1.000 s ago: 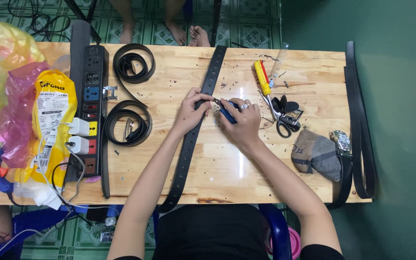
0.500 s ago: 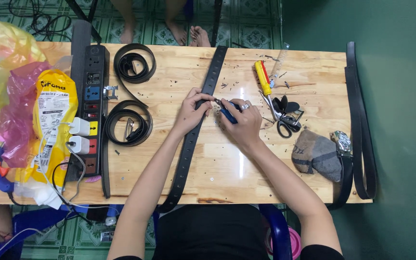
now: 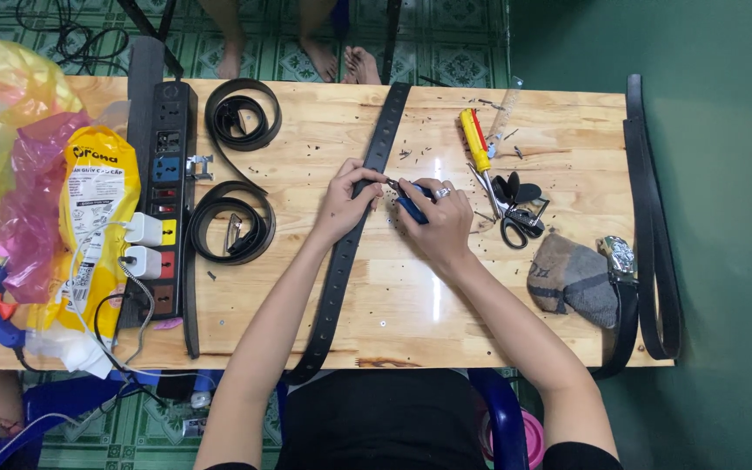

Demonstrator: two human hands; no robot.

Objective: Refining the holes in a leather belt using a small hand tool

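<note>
Pinched in the right hand (image 3: 442,224) grip: small blue-handled tool (image 3: 412,206), tip at long black perforated leather belt (image 3: 352,235). Left hand (image 3: 347,202) grip closed on belt edge, pressing it flat across pale wooden surface (image 3: 324,130). Beyond: yellow-handled screwdriver (image 3: 475,142), black scissors (image 3: 513,218), coiled black belts (image 3: 235,228).

Belt (image 3: 341,261) runs lengthwise down the table (image 3: 324,305) between my hands. Coiled belts (image 3: 237,174) and power strip (image 3: 165,191) to its left; screwdriver (image 3: 473,141), scissors (image 3: 515,213) to its right.

Hands (image 3: 393,209) on belt (image 3: 350,235) (black)
</note>
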